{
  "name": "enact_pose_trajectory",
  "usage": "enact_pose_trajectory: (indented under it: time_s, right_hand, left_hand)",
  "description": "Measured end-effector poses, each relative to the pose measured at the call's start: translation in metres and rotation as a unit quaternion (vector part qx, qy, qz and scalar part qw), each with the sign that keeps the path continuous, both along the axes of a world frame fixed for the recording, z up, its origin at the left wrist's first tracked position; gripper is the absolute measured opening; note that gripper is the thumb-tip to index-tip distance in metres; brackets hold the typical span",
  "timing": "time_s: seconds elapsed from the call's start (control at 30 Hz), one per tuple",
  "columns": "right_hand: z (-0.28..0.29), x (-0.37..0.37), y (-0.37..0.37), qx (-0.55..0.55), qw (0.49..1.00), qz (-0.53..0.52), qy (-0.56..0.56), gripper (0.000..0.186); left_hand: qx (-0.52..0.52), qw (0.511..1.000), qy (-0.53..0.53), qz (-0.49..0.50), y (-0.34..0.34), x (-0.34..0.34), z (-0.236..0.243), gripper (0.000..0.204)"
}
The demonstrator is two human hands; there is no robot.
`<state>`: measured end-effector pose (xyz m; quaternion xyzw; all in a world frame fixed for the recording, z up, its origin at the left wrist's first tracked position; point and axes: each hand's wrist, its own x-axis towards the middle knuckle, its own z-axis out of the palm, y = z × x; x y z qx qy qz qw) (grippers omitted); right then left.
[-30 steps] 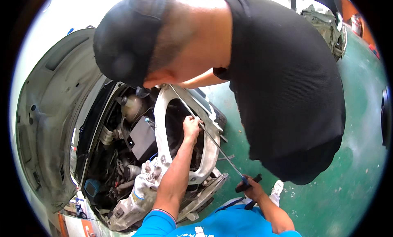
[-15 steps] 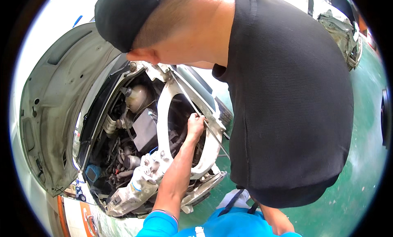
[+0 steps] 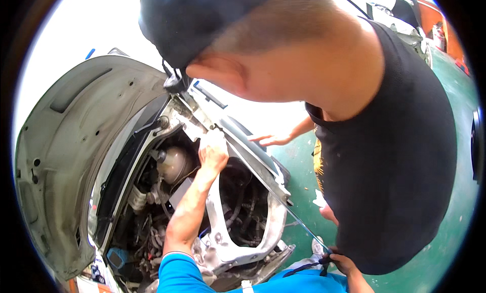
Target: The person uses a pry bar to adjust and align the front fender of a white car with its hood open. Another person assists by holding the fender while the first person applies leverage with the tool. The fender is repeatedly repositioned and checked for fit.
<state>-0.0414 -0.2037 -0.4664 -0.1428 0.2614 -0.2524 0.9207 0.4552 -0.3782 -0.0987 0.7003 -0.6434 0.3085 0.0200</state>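
Note:
My left hand [image 3: 213, 150] is closed at the upper edge of the car's front fender [image 3: 248, 164], near the rear corner of the engine bay. Its fingers pinch at the far end of a long thin strip [image 3: 304, 225], though the grip itself is partly covered. The strip runs along the fender edge and down past the front corner to my right hand [image 3: 345, 264], low on the right. My right fingers are closed round its near end, beside a dark strap. Beneath my left forearm lies the open engine bay with a whitish fluid tank [image 3: 174, 164].
A co-worker in a black shirt [image 3: 390, 166] leans in close on the right, one hand [image 3: 276, 137] stretched out over the fender. The raised hood [image 3: 66, 141] fills the left. Green floor [image 3: 304, 176] shows beyond the car. A fire extinguisher [image 3: 438, 36] stands at the far right.
My left hand has moved up along the fender toward the rear corner. The co-worker has shifted right, and a hand now shows over the fender. My right hand now shows at the strip's near end.

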Motion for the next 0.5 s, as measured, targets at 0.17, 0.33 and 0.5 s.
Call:
enact_pose_trajectory:
  time_s: [0.17,0.33,0.5]
  right_hand:
    - [0.006,-0.002,0.007,-0.011,0.999,0.002,0.04,0.036]
    - [0.009,-0.013,0.007,-0.015,0.998,-0.022,0.065,0.036]
    - [0.017,-0.023,-0.013,-0.023,0.996,-0.034,0.08,0.036]
  left_hand:
    - [0.24,0.942,-0.147,0.183,-0.078,0.055,0.01,0.042]
    - [0.374,0.882,-0.142,0.25,-0.112,0.05,0.0,0.046]
    - [0.425,0.854,-0.13,0.271,-0.123,0.039,-0.011,0.05]
